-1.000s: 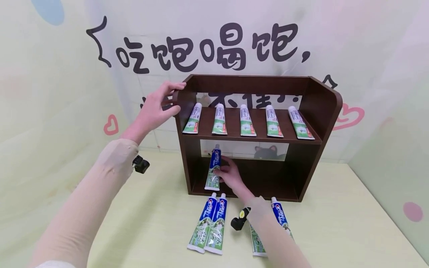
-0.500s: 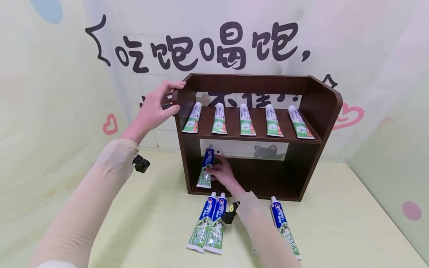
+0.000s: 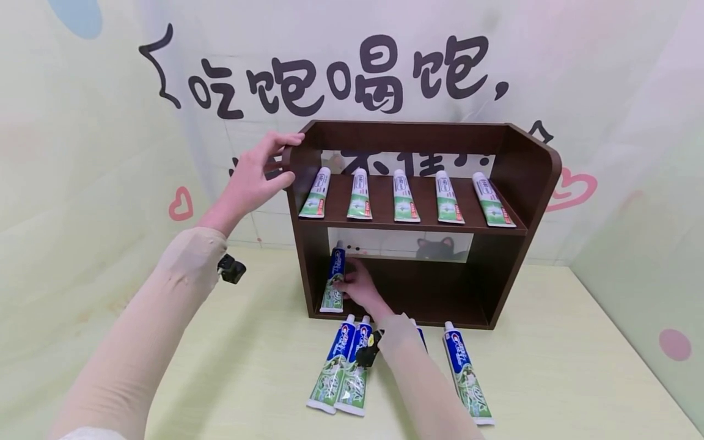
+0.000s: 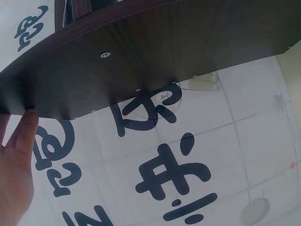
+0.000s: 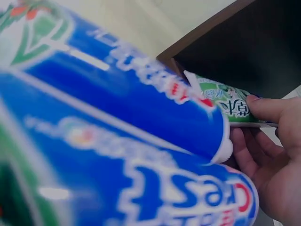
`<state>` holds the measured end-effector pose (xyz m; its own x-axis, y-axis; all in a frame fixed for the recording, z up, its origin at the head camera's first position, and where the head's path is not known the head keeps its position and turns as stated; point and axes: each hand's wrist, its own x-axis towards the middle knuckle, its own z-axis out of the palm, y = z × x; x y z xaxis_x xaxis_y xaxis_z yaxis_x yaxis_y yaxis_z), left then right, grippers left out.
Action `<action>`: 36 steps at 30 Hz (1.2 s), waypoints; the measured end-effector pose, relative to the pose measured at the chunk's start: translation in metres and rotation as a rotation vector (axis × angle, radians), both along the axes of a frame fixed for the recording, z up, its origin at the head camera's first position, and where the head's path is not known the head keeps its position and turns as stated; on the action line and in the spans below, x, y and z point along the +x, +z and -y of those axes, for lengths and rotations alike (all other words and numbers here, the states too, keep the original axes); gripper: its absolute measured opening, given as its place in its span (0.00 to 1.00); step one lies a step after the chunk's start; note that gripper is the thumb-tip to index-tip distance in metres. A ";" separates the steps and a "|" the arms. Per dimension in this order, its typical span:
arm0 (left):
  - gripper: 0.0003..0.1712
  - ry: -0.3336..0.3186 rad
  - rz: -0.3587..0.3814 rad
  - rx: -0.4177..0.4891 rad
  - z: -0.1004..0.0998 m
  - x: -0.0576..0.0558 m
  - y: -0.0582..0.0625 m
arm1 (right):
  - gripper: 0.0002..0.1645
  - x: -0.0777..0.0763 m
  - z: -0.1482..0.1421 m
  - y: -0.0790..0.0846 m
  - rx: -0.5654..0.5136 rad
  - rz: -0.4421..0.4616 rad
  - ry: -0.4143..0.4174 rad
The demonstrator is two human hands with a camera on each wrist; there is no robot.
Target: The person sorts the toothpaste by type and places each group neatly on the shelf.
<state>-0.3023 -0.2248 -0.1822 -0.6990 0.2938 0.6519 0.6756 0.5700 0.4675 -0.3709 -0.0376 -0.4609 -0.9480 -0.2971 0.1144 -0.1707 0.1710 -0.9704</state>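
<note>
In the head view, my right hand (image 3: 360,286) pinches a blue and green toothpaste tube (image 3: 333,278) inside the lower compartment, by its left wall. The tube's cap points to the back and its flat white end lies near the front edge. In the right wrist view the thumb presses the top of the held tube (image 5: 228,100), with fingers underneath. My left hand (image 3: 258,171) touches the upper left side of the dark brown shelf (image 3: 409,133). From the left wrist view, its fingertips (image 4: 31,115) rest against the edge of the side panel (image 4: 155,52).
White and green toothpaste tubes (image 3: 405,201) stand in a row on the upper shelf. On the table before the rack lie two overlapping blue and green tubes (image 3: 352,379), another tube (image 3: 467,379) to the right, and one (image 3: 420,335) mostly hidden by my right sleeve.
My right hand has carried the toothpaste tube leftward to the left wall of the lower compartment and lowered it. The left hand stays on the rack's side.
</note>
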 end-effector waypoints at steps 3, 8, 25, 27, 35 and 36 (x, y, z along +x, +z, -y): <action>0.26 -0.006 0.006 0.001 -0.003 0.007 0.003 | 0.43 0.000 0.000 -0.003 0.049 -0.027 0.020; 0.26 0.000 0.005 -0.003 -0.001 0.005 0.003 | 0.47 0.002 -0.004 -0.002 0.113 -0.017 0.058; 0.27 -0.003 -0.007 -0.009 0.013 -0.024 -0.009 | 0.48 0.007 -0.004 0.003 0.205 -0.027 0.136; 0.27 -0.003 -0.005 -0.008 0.013 -0.023 -0.009 | 0.47 0.009 -0.004 0.003 0.208 -0.023 0.133; 0.27 -0.009 -0.018 -0.009 0.013 -0.023 -0.010 | 0.47 0.009 -0.006 -0.001 0.202 -0.058 0.127; 0.27 -0.007 -0.022 -0.013 0.013 -0.023 -0.009 | 0.47 0.010 -0.006 -0.002 0.206 -0.058 0.119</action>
